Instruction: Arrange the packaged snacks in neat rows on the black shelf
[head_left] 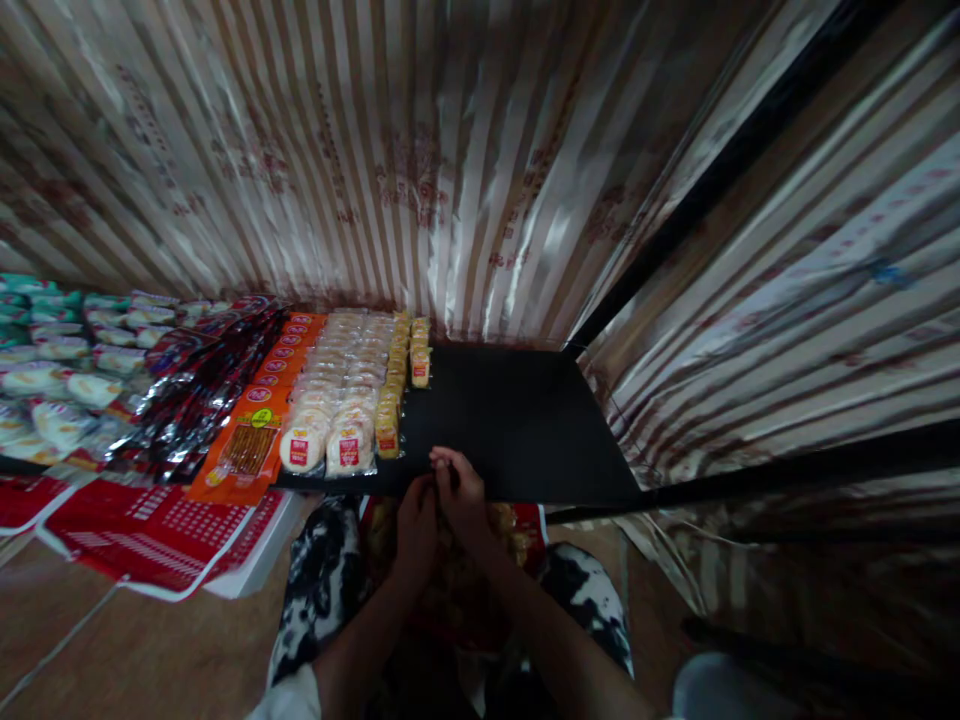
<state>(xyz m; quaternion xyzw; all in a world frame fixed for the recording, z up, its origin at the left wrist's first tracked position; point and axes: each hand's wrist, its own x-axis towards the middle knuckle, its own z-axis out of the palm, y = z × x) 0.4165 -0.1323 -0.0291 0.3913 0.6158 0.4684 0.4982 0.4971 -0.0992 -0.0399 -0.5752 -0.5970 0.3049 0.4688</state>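
My left hand (pixel 418 512) and my right hand (pixel 460 490) meet at the front edge of the black shelf (pixel 517 415). Both have curled fingers drawn close together. Whatever may be between them is too dark and hidden to name. Under my forearms, between my knees, a red bag or box (pixel 538 530) holds small yellow packets (pixel 517 535). Nearest on the shelf, to the left of my hands, runs a row of small yellow-wrapped snack packets (pixel 387 425). A shorter row of similar packets (pixel 421 368) stands beside it, towards the back.
Further left are rows of round white crackers (pixel 350 445), orange snack packs (pixel 251 440), dark red packs (pixel 210 380) and white-and-green packets (pixel 64 380). Red printed packaging (pixel 150 530) lies below. Striped plastic sheeting (pixel 480 180) hangs behind, and a black frame bar (pixel 697 190) slants on the right.
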